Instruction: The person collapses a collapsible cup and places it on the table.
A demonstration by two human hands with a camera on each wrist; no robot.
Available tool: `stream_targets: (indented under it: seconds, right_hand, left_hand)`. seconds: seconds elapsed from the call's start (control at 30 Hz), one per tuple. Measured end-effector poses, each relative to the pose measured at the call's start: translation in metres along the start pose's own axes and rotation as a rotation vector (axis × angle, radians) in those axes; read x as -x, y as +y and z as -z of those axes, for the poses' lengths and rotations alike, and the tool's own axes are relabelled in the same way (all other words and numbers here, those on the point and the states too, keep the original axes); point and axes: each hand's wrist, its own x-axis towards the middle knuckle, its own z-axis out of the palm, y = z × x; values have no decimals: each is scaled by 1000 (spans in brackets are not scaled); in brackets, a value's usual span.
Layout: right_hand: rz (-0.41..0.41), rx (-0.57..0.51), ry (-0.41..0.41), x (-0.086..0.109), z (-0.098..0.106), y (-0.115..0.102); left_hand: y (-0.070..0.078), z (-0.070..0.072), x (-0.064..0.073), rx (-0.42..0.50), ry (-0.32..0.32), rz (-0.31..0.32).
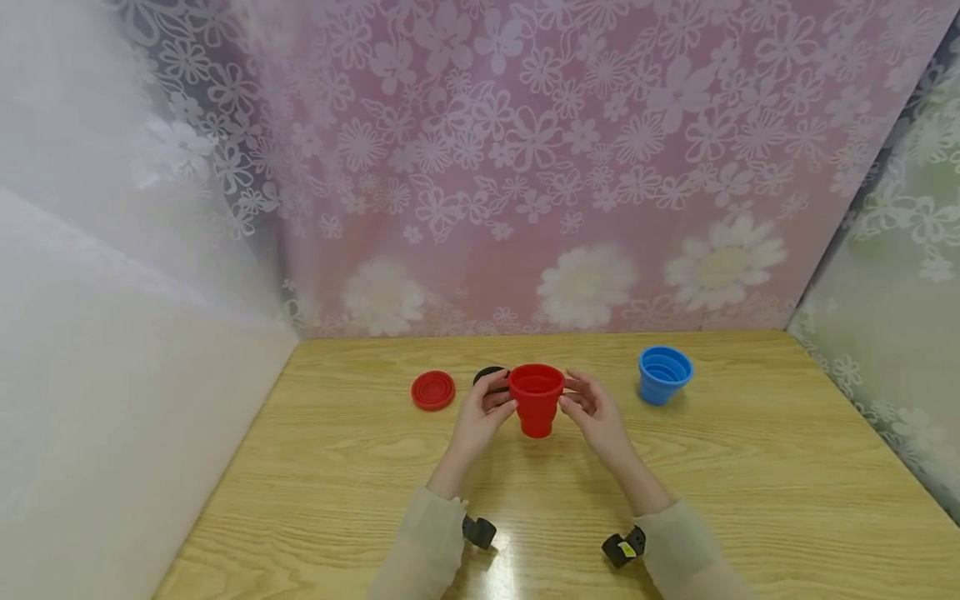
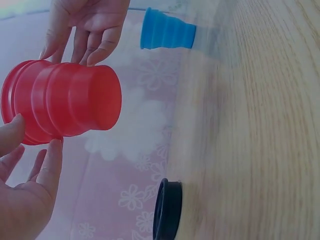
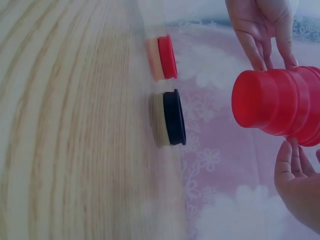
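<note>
A red collapsible cup (image 1: 537,410), pulled out to full height, is held upright above the table between both hands. My left hand (image 1: 477,421) pinches its left side with thumb and fingers near the rim. On the opposite side, my right hand (image 1: 602,422) grips it in the same way. The stepped wall and flat base of the cup (image 2: 67,100) show in the left wrist view. Behind the left hand lies a black collapsed cup or lid (image 3: 174,119), partly hidden in the head view.
A flat red collapsed cup or lid (image 1: 432,390) lies on the wooden table (image 1: 337,500) at the left. To the right stands an expanded blue collapsible cup (image 1: 664,377). A pink flowered curtain (image 1: 480,167) hangs at the table's back edge, with pale sheets at both sides.
</note>
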Motion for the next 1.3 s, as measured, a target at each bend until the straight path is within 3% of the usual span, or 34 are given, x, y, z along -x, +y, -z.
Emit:
stream_targets:
  seconds: [0.2,0.43,0.83,1.07,1.3]
  right_hand:
    - [64,52,-39,1,-1,-1]
    - [23,105,-34,2,-1,-1]
    - [10,78,44,1,-4,-10]
    - [-54,40,95,1,-10,-17]
    - [-73,144,138,1,-12,-19]
  left_hand:
    - [3,2,2,-42,-19,-31]
    - [5,4,3,-65,-19,-59]
    - [8,5,3,-83,0,-10]
    - [11,3,4,-114,17,37]
    - [15,0,5,-198,49,30]
